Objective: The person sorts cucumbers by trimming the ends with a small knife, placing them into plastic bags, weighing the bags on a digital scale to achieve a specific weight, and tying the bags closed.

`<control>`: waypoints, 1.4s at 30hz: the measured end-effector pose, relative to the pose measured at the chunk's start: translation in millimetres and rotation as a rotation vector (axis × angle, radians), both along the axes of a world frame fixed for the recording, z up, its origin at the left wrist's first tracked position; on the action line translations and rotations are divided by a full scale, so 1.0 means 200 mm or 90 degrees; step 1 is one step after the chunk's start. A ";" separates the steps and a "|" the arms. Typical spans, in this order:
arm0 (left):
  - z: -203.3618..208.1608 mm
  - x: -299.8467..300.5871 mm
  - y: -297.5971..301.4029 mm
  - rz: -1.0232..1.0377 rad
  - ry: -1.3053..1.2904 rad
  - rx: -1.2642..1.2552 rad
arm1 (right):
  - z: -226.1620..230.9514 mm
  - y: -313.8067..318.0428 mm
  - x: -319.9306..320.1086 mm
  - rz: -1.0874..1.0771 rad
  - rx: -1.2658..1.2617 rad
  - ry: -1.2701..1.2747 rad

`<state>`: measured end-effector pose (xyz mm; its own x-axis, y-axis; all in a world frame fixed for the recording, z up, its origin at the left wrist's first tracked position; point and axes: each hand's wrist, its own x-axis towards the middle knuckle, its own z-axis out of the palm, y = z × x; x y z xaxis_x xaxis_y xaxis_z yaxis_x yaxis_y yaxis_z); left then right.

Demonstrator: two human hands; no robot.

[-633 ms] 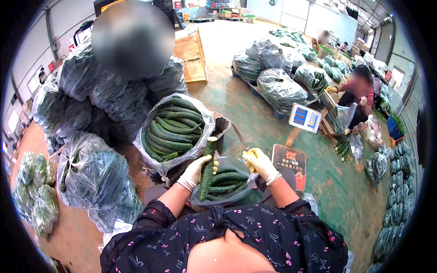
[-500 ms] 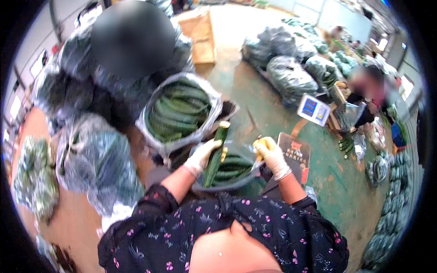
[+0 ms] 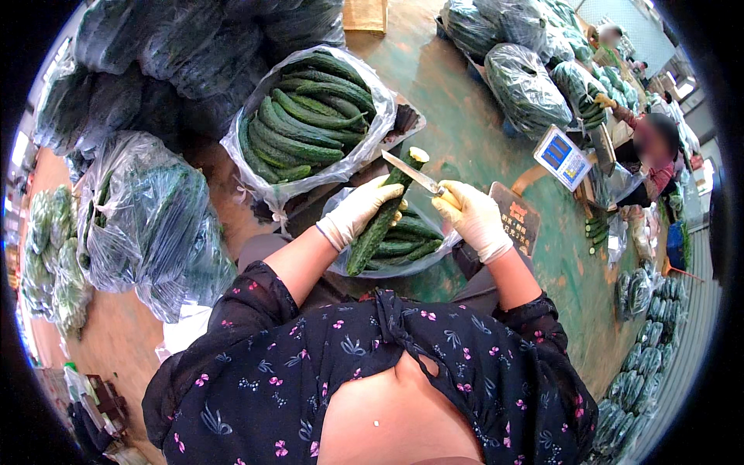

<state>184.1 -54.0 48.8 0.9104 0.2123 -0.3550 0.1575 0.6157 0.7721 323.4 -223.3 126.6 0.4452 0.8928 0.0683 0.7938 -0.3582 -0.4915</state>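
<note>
My left hand (image 3: 360,215) is wrapped round a dark green cucumber (image 3: 377,230), held at a slant with its pale cut end up. My right hand (image 3: 475,221) grips a knife (image 3: 409,171) by its yellowish handle; the blade points up and left, against or just in front of the cucumber below that cut end. Both hands wear whitish gloves. Under them a plastic-lined tub (image 3: 444,254) holds more cucumbers. Beyond it, to the left, stands a larger container lined with clear plastic (image 3: 381,94), full of neatly laid cucumbers (image 3: 310,128).
Big filled plastic bags (image 3: 147,225) crowd the left side, with dark ones stacked behind. At right are a scale's display (image 3: 562,159) and its platform (image 3: 513,219). A person (image 3: 657,163) works farther right, near bagged produce (image 3: 515,89). Packed bags (image 3: 632,380) line the right wall.
The view has tipped down, so the surroundings sit higher. My right hand has come nearer the left, and the knife blade now lies by the cucumber's upper end.
</note>
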 end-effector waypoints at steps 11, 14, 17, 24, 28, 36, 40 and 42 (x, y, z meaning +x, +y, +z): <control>0.07 -0.06 0.02 0.002 -0.048 0.013 | -0.09 -0.17 0.36 -0.003 -0.069 0.085; 0.08 -0.06 0.03 0.014 -0.095 -0.007 | -0.16 -0.30 0.50 -0.150 -0.088 0.097; 0.05 -0.05 0.02 -0.001 -0.089 0.012 | -0.24 -0.20 0.52 -0.111 0.198 0.357; 0.10 -0.14 -0.03 -0.048 -0.105 0.113 | -0.03 0.34 -0.01 0.056 0.243 0.579; 0.09 -0.15 0.00 -0.049 -0.125 0.328 | -0.03 0.33 0.00 0.057 0.175 0.793; 0.06 -0.32 -0.01 0.075 -0.150 0.233 | 0.02 0.38 -0.08 0.077 0.141 0.549; 0.14 -0.34 -0.04 0.024 -0.181 0.259 | -0.02 0.37 -0.11 0.025 0.249 0.654; 0.16 -0.44 -0.01 0.017 -0.158 0.196 | 0.02 0.42 -0.14 -0.020 0.131 0.845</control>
<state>96.7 -56.9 80.5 0.9532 0.2997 -0.0400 -0.0710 0.3503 0.9339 294.9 -140.1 131.2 0.2989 0.9067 -0.2976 -0.3284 -0.1951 -0.9242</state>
